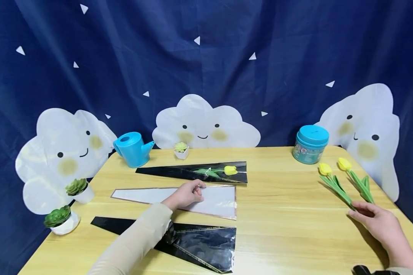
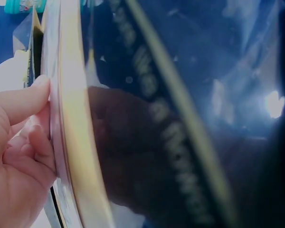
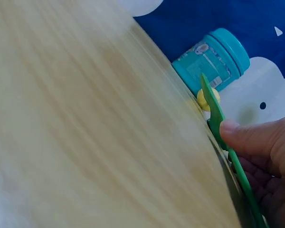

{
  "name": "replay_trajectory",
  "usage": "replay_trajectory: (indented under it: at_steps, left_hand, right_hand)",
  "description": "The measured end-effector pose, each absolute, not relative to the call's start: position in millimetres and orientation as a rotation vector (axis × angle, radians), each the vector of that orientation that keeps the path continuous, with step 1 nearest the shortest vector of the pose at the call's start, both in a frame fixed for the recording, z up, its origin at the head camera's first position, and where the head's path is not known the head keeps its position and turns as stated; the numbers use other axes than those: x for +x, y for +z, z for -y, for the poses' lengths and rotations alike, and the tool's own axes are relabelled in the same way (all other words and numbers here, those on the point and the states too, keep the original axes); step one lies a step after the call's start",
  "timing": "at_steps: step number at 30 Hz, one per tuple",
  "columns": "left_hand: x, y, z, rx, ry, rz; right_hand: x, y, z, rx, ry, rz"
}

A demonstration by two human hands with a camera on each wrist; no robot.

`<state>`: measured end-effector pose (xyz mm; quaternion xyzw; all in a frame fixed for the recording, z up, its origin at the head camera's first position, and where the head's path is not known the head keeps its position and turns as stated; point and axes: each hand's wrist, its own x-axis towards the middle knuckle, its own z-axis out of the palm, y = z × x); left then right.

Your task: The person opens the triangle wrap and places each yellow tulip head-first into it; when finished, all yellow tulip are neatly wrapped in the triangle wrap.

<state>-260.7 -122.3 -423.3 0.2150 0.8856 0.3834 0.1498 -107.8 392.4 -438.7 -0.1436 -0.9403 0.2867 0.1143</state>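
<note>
My left hand (image 1: 186, 194) is over the white flower sleeve (image 1: 217, 202), fingers curled and thumb tip at its upper edge, seeming to pinch the film. In the left wrist view the fingers (image 2: 37, 142) touch the sheet side-on. To the right, my right hand (image 1: 378, 221) holds a yellow artificial tulip (image 1: 335, 187) by its green stem, the thumb (image 3: 242, 135) lying along the leaf. A second yellow tulip (image 1: 356, 177) lies just beside it. Behind the white sleeve, a black sleeve (image 1: 172, 170) has another tulip (image 1: 223, 170) on or in it.
Under my left forearm lies another black sleeve (image 1: 206, 246). A blue watering can (image 1: 132, 149), small potted succulent (image 1: 181, 151) and teal lidded tub (image 1: 310, 144) stand along the back of the table (image 1: 278, 229). Two potted succulents stand at left, the nearer one (image 1: 62, 220) by the edge.
</note>
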Motion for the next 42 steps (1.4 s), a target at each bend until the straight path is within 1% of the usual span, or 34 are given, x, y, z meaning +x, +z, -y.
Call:
replay_trajectory:
  at_steps: [10, 17, 27, 36, 42]
  left_hand:
    - [-259, -420, 117, 0.674, 0.969, -2.71]
    - [-255, -423, 115, 0.667, 0.891, -2.761]
    - [-250, -422, 110, 0.7, 0.81, -2.803]
    - [-248, -419, 107, 0.785, 0.666, -2.842]
    - [-251, -419, 108, 0.824, 0.611, -2.859]
  right_hand:
    - [-113, -434, -385, -0.556, 0.844, 2.713]
    - [-114, -429, -382, -0.565, 0.788, 2.751]
    - [-117, -415, -389, -0.472, 0.711, 2.934]
    - [-115, -413, -384, -0.359, 0.69, 2.974]
    - [-114, -414, -379, -0.34, 0.725, 3.008]
